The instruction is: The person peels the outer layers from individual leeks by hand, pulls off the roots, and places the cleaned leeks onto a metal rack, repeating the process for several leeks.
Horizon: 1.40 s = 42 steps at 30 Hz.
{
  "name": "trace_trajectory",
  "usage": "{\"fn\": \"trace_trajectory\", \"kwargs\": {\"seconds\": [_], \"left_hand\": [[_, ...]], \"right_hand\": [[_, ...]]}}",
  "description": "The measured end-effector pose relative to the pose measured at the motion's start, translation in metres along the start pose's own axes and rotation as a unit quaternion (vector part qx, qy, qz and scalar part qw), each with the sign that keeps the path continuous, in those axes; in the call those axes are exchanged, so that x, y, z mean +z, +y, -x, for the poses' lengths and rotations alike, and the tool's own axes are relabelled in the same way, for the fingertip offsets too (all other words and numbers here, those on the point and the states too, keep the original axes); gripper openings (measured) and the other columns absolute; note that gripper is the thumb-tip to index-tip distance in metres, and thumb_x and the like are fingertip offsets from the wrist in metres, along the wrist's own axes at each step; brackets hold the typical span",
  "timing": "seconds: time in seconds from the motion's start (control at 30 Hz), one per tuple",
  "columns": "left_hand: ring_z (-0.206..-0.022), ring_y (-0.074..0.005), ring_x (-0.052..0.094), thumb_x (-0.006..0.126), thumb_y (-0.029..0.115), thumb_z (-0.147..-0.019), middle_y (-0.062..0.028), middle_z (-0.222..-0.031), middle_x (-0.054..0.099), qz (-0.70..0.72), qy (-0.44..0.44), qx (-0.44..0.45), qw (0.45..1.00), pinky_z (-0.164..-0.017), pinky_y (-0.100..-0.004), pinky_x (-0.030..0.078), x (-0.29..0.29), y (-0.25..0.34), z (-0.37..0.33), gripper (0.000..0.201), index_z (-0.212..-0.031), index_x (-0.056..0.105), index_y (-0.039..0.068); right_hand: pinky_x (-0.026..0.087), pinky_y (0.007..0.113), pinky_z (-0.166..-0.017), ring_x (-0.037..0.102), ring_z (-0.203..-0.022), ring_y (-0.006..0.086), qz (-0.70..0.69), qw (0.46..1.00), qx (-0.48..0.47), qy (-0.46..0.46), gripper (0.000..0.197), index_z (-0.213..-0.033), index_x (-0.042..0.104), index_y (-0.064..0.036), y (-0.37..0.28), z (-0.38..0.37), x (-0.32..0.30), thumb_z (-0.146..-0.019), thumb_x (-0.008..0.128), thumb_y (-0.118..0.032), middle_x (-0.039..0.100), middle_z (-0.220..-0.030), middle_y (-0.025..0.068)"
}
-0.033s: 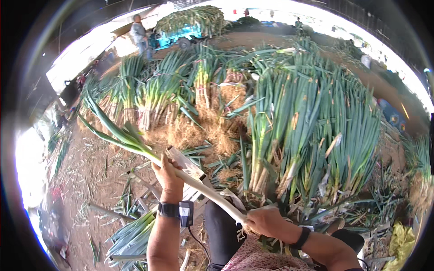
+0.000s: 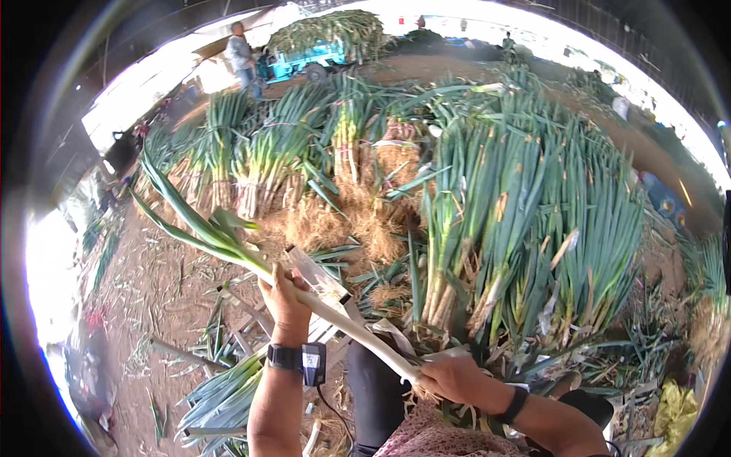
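A long leek (image 2: 304, 293), its stalk smooth and waxy white, its leaves matt green, is gripped in a left hand (image 2: 283, 293) and a right hand (image 2: 449, 377). Each wrist carries a matt black band; the left wristband (image 2: 283, 356) bears a small hard plastic device (image 2: 314, 363). Behind, bundled leeks (image 2: 525, 221) show dry, fibrous straw-coloured roots. The ground (image 2: 164, 282) is rough, dusty earth strewn with limp leaf trimmings.

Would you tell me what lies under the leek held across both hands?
Under the leek lie a pale slatted crate, cut leaves and dirt ground. The left hand grips mid-stalk, the right hand its root end. The person's dark-clothed knee hides the ground beneath.
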<state>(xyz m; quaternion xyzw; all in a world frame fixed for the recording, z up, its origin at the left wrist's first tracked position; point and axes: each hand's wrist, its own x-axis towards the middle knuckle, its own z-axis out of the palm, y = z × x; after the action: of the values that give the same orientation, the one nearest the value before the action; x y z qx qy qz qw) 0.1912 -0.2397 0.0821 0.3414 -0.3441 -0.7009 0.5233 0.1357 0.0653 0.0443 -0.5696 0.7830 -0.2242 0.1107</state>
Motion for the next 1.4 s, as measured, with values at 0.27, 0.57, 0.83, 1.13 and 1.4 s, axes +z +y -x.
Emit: {"fn": "trace_trajectory", "kwargs": {"seconds": [0.27,0.57,0.83,1.13,1.4], "left_hand": [[-0.056,-0.0113,0.042,0.053,0.026,-0.088,-0.0012,-0.073,0.043,0.106,0.035,0.01,0.994,-0.049,-0.0268,0.043,-0.092,0.047,-0.059,0.018,-0.093,0.039,0.015],[-0.062,-0.0152,0.045,0.053,0.042,-0.085,-0.0028,-0.074,0.046,0.0,0.152,0.174,0.973,-0.059,-0.0334,0.043,-0.203,0.147,-0.096,0.033,-0.09,0.041,0.012],[-0.085,-0.02,0.055,0.05,0.045,-0.088,-0.007,-0.092,0.054,-0.064,0.157,0.084,0.982,-0.074,-0.0355,0.049,-0.454,0.118,-0.129,0.043,-0.103,0.047,0.005],[-0.077,-0.0139,0.052,0.046,0.036,-0.093,-0.0042,-0.078,0.051,0.031,0.0,0.057,0.998,-0.074,-0.0285,0.046,-0.265,0.09,-0.053,0.031,-0.089,0.049,0.006],[-0.065,-0.0145,0.045,0.054,0.028,-0.09,-0.0027,-0.071,0.044,0.2,0.004,0.002,0.98,-0.064,-0.0269,0.046,-0.175,0.082,-0.023,0.025,-0.083,0.043,0.007]], "right_hand": [[0.041,0.04,-0.046,0.054,-0.053,0.0338,-0.036,0.992,0.088,0.08,0.024,-0.062,0.05,-0.0044,0.056,0.078,-0.003,-0.077,0.064,-0.017,0.053,-0.058,0.0142],[0.048,0.035,-0.055,0.061,-0.061,0.0318,-0.199,0.925,0.316,0.073,0.015,-0.083,0.062,-0.0009,0.11,0.124,0.031,-0.08,0.059,-0.015,0.062,-0.067,0.0167],[0.048,0.038,-0.065,0.062,-0.075,0.0339,-0.136,0.958,0.254,-0.001,0.022,-0.089,0.063,-0.0019,0.092,0.115,0.062,-0.076,0.064,-0.02,0.063,-0.08,0.0179],[0.049,0.033,-0.077,0.058,-0.1,0.0218,-0.363,0.921,0.105,0.097,0.042,-0.119,0.05,-0.0022,0.052,0.005,0.003,-0.08,0.064,-0.012,0.059,-0.11,0.0135],[0.046,0.034,-0.087,0.058,-0.098,0.023,-0.311,0.94,-0.104,-0.089,0.044,-0.12,0.05,-0.0047,-0.027,-0.084,-0.002,-0.084,0.062,-0.029,0.059,-0.106,0.0173]]}}
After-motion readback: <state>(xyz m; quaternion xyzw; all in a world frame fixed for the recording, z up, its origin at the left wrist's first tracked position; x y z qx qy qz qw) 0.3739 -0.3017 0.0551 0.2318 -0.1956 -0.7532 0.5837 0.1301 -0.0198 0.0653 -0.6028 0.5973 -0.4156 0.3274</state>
